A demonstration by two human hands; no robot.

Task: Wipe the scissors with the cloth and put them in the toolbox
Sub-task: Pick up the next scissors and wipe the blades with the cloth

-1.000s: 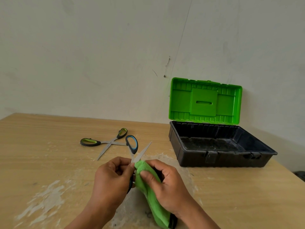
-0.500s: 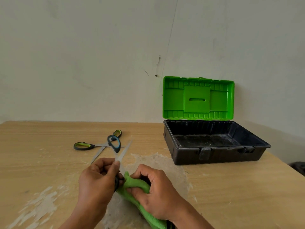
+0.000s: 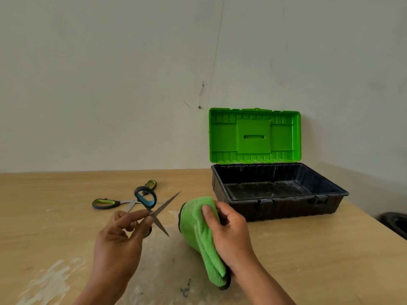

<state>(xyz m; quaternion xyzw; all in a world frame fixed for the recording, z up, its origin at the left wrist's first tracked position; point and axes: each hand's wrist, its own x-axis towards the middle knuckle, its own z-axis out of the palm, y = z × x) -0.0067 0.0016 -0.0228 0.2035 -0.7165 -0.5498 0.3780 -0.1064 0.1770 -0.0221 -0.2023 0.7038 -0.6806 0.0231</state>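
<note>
Scissors [image 3: 154, 208] with a blue handle are in my left hand [image 3: 120, 234], pinched near the pivot by curled fingers, with the blades spread wide and pointing right above the surface [image 3: 308, 260]. My right hand [image 3: 229, 230] grips the folded green cloth [image 3: 198, 236] just right of the blades, near them but not touching. The toolbox [image 3: 275, 211] stands on the far right of the surface with its green lid [image 3: 254, 135] upright, and a second pair [image 3: 105, 203] with green handles lies open just beyond my left hand.
</note>
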